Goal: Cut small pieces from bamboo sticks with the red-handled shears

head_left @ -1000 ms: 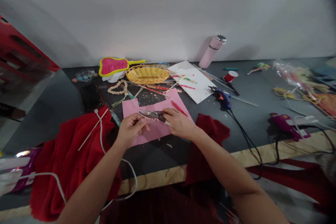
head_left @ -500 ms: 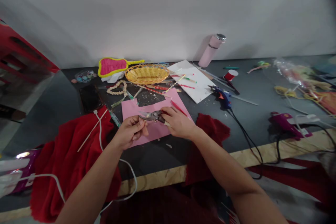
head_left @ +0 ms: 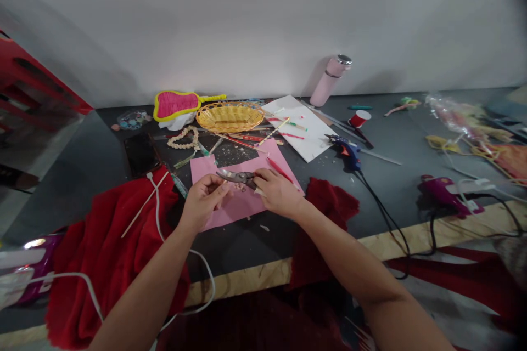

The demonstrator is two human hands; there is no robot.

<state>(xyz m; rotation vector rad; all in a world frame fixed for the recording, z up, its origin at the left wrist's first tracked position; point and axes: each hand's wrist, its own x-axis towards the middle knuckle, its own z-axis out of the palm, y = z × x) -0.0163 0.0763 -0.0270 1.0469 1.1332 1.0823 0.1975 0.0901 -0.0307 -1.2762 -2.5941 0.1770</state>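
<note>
My right hand (head_left: 278,191) is closed around the handles of a pair of pruning shears (head_left: 241,177), whose blades point left toward my other hand. My left hand (head_left: 205,200) is closed in a pinch by the blade tips. Something small and pale shows at its fingertips, too small to name. Beneath both hands lies a pink paper sheet (head_left: 242,211) with a notch cut from its far edge. A red pen-like stick (head_left: 280,170) rests on the sheet, just beyond my right hand.
Behind the paper stand a yellow wicker basket (head_left: 230,117), a braided heart (head_left: 183,138) and a white sheet (head_left: 315,140). A blue glue gun (head_left: 349,153) with a black cord lies right. Red cloth (head_left: 111,236), a phone (head_left: 141,153) and a white cable are left. A pink bottle (head_left: 329,82) stands by the wall.
My left hand has turned and its fingers have curled in more. The shears' blades have shifted slightly upward, away from the left fingertips. The right hand keeps its grip.
</note>
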